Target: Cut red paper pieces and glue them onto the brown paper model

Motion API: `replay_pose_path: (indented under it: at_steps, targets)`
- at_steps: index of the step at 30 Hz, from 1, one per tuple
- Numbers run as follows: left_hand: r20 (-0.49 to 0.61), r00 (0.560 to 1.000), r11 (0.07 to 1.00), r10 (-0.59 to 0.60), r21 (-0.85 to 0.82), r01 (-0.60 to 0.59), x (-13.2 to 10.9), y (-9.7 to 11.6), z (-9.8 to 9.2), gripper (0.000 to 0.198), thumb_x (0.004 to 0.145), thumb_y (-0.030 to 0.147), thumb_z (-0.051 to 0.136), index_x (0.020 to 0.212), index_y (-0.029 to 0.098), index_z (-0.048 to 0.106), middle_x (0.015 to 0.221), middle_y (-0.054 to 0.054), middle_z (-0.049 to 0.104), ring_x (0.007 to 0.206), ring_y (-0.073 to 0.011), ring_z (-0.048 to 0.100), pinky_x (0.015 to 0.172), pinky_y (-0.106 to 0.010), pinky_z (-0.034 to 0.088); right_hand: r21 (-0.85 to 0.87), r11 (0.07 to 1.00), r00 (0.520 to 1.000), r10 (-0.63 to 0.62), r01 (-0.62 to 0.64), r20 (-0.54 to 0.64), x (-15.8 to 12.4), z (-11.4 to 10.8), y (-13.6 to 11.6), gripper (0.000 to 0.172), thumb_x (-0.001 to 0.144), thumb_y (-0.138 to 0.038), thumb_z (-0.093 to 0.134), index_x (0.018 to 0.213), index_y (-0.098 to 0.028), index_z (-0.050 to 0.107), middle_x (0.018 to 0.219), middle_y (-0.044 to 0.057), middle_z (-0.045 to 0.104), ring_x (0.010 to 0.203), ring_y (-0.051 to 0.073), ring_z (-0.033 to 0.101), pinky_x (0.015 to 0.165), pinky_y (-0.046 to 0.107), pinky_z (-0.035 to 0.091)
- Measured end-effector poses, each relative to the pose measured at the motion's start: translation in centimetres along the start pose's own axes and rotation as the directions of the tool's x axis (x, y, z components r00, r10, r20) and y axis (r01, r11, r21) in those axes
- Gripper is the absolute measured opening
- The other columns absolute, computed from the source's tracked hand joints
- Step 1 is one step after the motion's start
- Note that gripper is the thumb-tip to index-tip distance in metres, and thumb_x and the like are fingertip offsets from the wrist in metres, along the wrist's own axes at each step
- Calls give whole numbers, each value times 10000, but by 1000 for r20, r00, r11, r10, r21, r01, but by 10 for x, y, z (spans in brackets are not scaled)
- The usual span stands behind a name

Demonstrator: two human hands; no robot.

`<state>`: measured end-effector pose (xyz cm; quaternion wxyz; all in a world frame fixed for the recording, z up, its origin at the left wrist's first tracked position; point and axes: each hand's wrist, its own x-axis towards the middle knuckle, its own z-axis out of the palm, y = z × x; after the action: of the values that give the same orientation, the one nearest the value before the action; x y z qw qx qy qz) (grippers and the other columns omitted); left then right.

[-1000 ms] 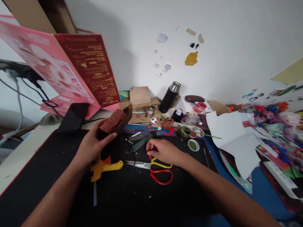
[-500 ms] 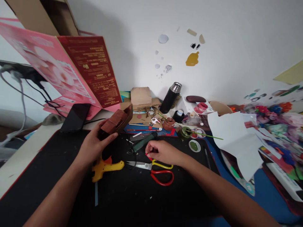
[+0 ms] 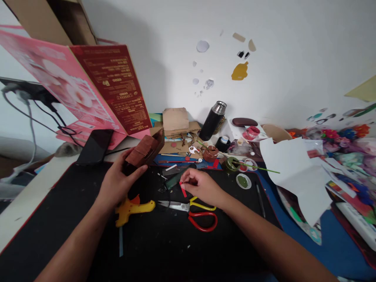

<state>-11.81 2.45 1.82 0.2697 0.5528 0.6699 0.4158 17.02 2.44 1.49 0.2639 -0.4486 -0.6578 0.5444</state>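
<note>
Reddish-brown and, I'd say, already folded into shape, the small box (image 3: 143, 152) is gripped in the left hand (image 3: 117, 182) near the far edge of the black mat (image 3: 149, 246). Well apart, the right hand (image 3: 205, 186) pinches a red strip (image 3: 183, 191), loose from the box, near the scissors (image 3: 187, 206).

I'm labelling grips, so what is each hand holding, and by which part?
The left hand holds the brown box by its near left end; the right hand pinches the red strip by its upper end.
</note>
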Motion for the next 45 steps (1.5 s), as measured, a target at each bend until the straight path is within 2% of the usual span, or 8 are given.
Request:
replay_pose_path:
  at_steps: [5, 8, 13, 18, 33, 45]
  targets:
    - [20, 999, 999, 29, 34, -30, -4, 0, 4, 774, 794, 616, 773, 1450, 251, 588, 1365, -109, 731, 1234, -363, 694, 1089, -502, 529, 248, 968, 989, 64, -28, -137, 15, 19, -2, 208, 862, -340, 739, 886, -234, 561, 750, -55, 569, 541, 101, 471, 504, 237, 377]
    - [20, 999, 997, 32, 65, -33, -6, 1, 6, 765, 798, 609, 768, 1446, 245, 590, 1356, -108, 733, 1231, -361, 693, 1075, -490, 534, 372, 928, 972, 68, 20, -223, 30, 35, -6, 298, 822, -418, 764, 855, -246, 523, 710, -74, 530, 482, 86, 418, 453, 229, 320]
    - [29, 999, 994, 44, 102, -46, -9, 6, 8, 753, 802, 593, 758, 1439, 225, 596, 1348, -110, 735, 1215, -351, 700, 1035, -461, 554, 454, 880, 943, 18, 143, -331, 53, 59, -19, 312, 801, -408, 787, 838, -249, 521, 722, -69, 512, 510, 90, 398, 454, 228, 294]
    - [36, 999, 991, 34, 131, -39, -12, 11, 8, 732, 805, 579, 761, 1432, 232, 609, 1326, -108, 745, 1197, -351, 708, 996, -449, 573, 526, 826, 916, 29, 204, -401, 65, 67, -29, 337, 797, -435, 784, 832, -251, 504, 738, -60, 494, 552, 101, 406, 476, 236, 292]
    - [67, 995, 989, 68, 129, -76, -16, 18, 11, 711, 811, 537, 759, 1433, 232, 602, 1343, -109, 743, 1193, -342, 713, 1031, -466, 562, 596, 767, 888, 78, 237, -454, 73, 76, -36, 361, 779, -428, 801, 818, -249, 490, 812, -29, 541, 624, 113, 470, 474, 227, 317]
    - [70, 992, 981, 108, 156, -118, -17, 15, 12, 706, 830, 536, 753, 1444, 230, 589, 1376, -118, 726, 1227, -346, 698, 1053, -477, 546, 600, 767, 885, 93, 228, -456, 74, 81, -32, 373, 781, -430, 794, 819, -258, 466, 785, -39, 500, 601, 114, 435, 473, 234, 307]
